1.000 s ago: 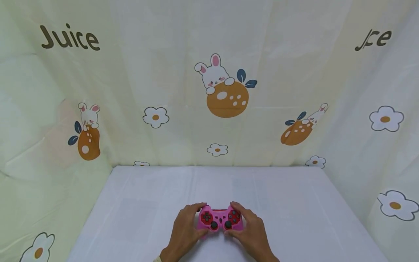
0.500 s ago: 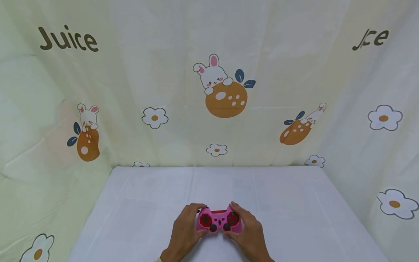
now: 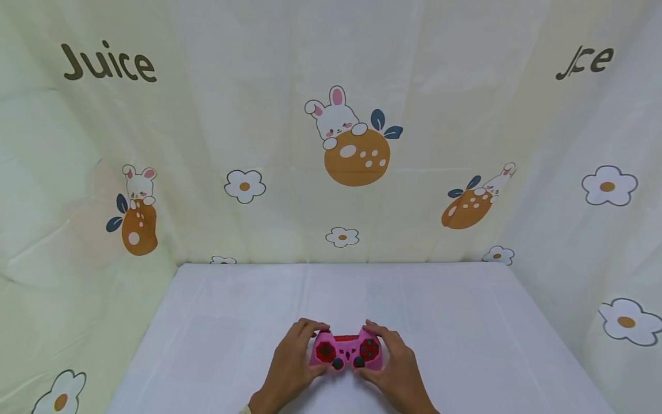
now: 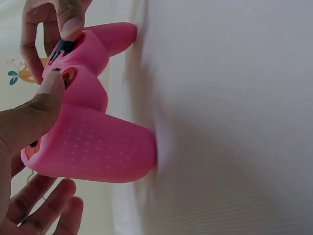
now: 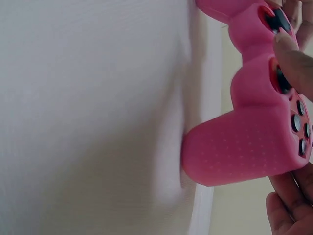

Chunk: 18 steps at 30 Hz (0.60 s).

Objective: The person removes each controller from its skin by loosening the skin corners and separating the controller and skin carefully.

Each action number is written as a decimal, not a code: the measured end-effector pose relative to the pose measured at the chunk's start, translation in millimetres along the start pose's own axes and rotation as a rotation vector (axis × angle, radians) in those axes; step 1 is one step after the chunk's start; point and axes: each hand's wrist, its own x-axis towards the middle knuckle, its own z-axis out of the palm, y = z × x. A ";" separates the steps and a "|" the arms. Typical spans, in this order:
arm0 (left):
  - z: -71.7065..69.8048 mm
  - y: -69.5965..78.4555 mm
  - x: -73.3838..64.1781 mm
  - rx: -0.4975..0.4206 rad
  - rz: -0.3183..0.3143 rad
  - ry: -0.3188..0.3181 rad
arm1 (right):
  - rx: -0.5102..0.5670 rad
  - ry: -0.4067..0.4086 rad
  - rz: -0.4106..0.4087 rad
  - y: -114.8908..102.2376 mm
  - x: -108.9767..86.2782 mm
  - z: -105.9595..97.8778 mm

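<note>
A pink game controller (image 3: 347,348) with red button faces and dark thumbsticks is gripped between both hands near the table's front. At its left end, my left hand (image 3: 291,361) has a forefinger along the top edge and the thumb by the near side. The right hand (image 3: 400,363) grips the other end in much the same way. In the left wrist view, the left thumb (image 4: 41,105) lies by a thumbstick, with other fingers beneath. The controller's handles (image 5: 234,149) appear to meet the white cloth in the right wrist view. Its underside is hidden in the head view.
A white cloth-covered table (image 3: 233,322) spreads around the hands. Pale curtains (image 3: 279,115) printed with rabbits, oranges and flowers stand behind it and along both sides.
The controller has tipped slightly, and its face sits a little lower in the head view, showing more of the red back edge. Both hands keep hold of it.
</note>
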 end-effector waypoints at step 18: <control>-4.4 -7.6 0.6 -0.199 0.004 -0.094 | 0.216 -0.156 0.223 5.4 5.5 -9.4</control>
